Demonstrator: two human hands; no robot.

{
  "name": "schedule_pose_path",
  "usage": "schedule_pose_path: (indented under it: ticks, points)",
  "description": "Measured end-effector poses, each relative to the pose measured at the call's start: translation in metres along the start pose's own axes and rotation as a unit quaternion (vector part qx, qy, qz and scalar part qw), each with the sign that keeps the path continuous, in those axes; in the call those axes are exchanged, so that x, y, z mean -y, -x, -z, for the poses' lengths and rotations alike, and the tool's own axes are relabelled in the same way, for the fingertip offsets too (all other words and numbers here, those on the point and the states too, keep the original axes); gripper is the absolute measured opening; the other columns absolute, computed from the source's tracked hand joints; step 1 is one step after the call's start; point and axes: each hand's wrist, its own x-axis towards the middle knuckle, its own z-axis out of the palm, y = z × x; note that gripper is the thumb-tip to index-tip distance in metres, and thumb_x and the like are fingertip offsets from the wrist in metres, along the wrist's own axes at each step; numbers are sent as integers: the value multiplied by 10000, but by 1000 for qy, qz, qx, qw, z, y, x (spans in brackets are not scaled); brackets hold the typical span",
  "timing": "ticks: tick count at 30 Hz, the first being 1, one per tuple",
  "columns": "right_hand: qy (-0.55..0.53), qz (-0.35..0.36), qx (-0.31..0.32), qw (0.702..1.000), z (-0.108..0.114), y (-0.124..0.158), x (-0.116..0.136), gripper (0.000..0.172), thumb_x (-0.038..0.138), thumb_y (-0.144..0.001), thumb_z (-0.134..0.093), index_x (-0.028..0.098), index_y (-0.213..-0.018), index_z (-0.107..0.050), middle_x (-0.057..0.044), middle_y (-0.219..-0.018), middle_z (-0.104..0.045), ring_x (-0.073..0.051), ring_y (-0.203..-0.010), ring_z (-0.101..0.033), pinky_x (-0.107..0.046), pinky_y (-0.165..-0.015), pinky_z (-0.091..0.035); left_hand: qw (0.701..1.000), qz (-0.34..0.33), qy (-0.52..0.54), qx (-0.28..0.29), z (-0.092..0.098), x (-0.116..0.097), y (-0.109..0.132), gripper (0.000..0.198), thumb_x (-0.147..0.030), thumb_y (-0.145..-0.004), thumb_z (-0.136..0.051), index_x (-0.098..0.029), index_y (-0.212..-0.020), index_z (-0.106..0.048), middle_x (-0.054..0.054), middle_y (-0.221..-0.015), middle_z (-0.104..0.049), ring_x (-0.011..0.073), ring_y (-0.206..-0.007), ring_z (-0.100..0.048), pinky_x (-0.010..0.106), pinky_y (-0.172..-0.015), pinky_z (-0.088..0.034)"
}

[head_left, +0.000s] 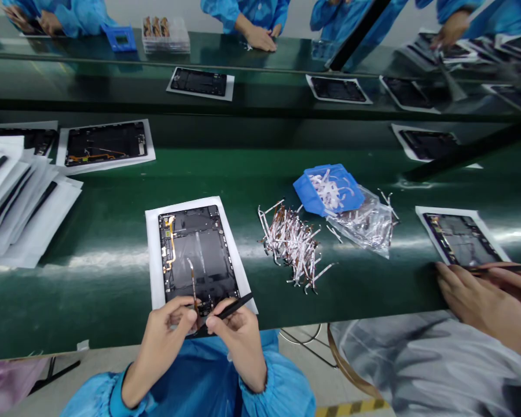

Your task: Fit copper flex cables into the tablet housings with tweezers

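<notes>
My left hand (170,327) pinches a thin flex cable (193,282) with a pale tip over the near end of a tablet housing (200,246). Closed around a slim black pen-like tool (237,306), my right hand (239,336) is at the same near edge, close to the left fingertips. The black housing lies open side up on a white sheet (153,255), an orange ribbon cable (171,240) along its left side. To the right is a loose heap of flex cables (293,240). My fingers partly hide the housing's near end.
A blue bin (304,194) of white strips and a clear plastic bag (369,226) stand behind the heap. Stacked white sheets (39,214) are at left. A co-worker's hands (481,295) work on another housing at right. A dark bar (469,147) slants across the far right.
</notes>
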Motion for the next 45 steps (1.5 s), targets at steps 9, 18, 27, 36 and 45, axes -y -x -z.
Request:
schedule_pose_path:
  ticks: [9, 18, 27, 36, 45]
  points:
    - [-32, 9, -71, 997, -8, -2, -12, 210, 290, -650, -854, 193, -749, -697, 4, -695, -710, -132, -666, -662, -213, -638, -533, 947, -281, -152, -9, 20, 20, 11, 350, -70, -808, -736, -193, -1132, -690, 31, -964, -785, 166, -843, -757, 225, -828, -596]
    - [-1, 22, -75, 997, -8, 4, -26, 213, 328, -707, -844, 185, -783, -705, 8, -695, -696, -118, -630, -624, -209, -598, -513, 925, -339, -171, -20, 19, 30, 19, 307, -42, -862, -665, -112, -1160, -653, 84, -993, -775, 177, -914, -747, 264, -849, -606]
    - [15, 27, -59, 998, -14, 8, -30, 231, 355, -738, -825, 182, -787, -680, -7, -689, -699, -144, -609, -636, -263, -619, -547, 928, -317, -189, -55, 18, 26, 22, 351, -61, -834, -702, -182, -1157, -638, 52, -880, -788, 162, -689, -738, 268, -597, -543]
    - [79, 98, -121, 985, -36, -4, -9, 204, 285, -680, -831, 198, -705, -648, 11, -666, -683, -142, -581, -655, -238, -548, -551, 947, -217, -220, -87, 32, 42, 21, 267, -202, -861, -702, -208, -1120, -638, 55, -935, -760, 186, -815, -709, 308, -742, -527]
    - [98, 83, -103, 986, -68, -49, -19, 250, 356, -718, -803, 181, -729, -625, -5, -708, -668, -165, -643, -688, -269, -627, -588, 944, -17, -326, -48, 58, 52, -12, 99, -262, -925, -524, -223, -934, -615, 119, -1440, -459, 345, -1401, -356, 547, -1071, -339]
